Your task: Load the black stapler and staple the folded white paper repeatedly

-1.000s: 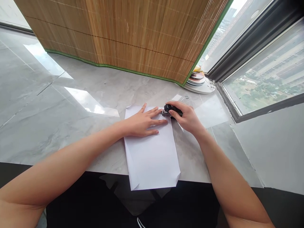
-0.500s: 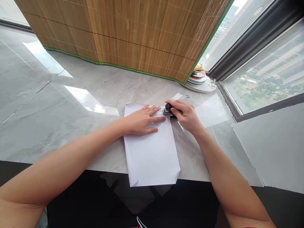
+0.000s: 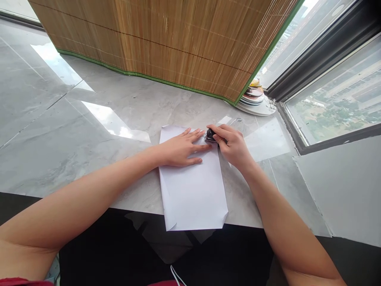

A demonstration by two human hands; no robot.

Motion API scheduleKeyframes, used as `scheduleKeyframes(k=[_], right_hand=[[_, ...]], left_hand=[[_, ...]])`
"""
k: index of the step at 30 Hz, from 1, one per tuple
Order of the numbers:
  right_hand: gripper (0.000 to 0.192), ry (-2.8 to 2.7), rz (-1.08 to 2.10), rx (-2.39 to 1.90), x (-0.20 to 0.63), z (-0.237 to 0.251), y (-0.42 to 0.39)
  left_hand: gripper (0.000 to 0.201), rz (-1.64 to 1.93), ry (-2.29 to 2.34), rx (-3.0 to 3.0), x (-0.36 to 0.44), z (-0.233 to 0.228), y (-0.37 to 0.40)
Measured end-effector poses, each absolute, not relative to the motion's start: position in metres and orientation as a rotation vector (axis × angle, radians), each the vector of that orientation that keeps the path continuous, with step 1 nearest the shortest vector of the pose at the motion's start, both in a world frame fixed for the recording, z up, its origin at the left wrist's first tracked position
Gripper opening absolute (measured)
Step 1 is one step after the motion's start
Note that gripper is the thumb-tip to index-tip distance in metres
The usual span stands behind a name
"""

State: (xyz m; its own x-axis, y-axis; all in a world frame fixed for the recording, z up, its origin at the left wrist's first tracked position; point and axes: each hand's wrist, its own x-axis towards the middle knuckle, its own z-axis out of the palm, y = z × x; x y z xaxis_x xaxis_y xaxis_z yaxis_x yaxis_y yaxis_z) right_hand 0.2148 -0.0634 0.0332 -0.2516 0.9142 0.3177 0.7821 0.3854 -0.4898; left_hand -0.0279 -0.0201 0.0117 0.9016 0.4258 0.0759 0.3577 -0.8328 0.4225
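White paper lies on the grey marbled counter, its near end jutting past the front edge and its near corners creased. My left hand rests flat on its upper part with fingers spread. At the paper's far right edge, my right hand is wrapped around a small black stapler. The stapler's metal nose sits over the paper, close to my left fingertips. Several small silvery bits, apparently staples, lie by the nose. Most of the stapler's body is hidden in my palm.
A bamboo blind with green edging hangs over the back of the counter. Stacked plates stand in the far right corner beside the dark window frame. A small clear object lies behind my right hand.
The stapler has shifted slightly further onto the paper, nearer my left fingers. The whole view has moved a little; my left hand stays flat on the paper.
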Motion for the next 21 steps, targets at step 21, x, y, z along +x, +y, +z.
scheduleKeyframes(k=[21], right_hand=[[0.046,-2.264,0.031,-1.552,0.2051,0.0283,-0.0669]], left_hand=[[0.064,0.259,0.564,2.628,-0.0285,0.0074,-0.0180]])
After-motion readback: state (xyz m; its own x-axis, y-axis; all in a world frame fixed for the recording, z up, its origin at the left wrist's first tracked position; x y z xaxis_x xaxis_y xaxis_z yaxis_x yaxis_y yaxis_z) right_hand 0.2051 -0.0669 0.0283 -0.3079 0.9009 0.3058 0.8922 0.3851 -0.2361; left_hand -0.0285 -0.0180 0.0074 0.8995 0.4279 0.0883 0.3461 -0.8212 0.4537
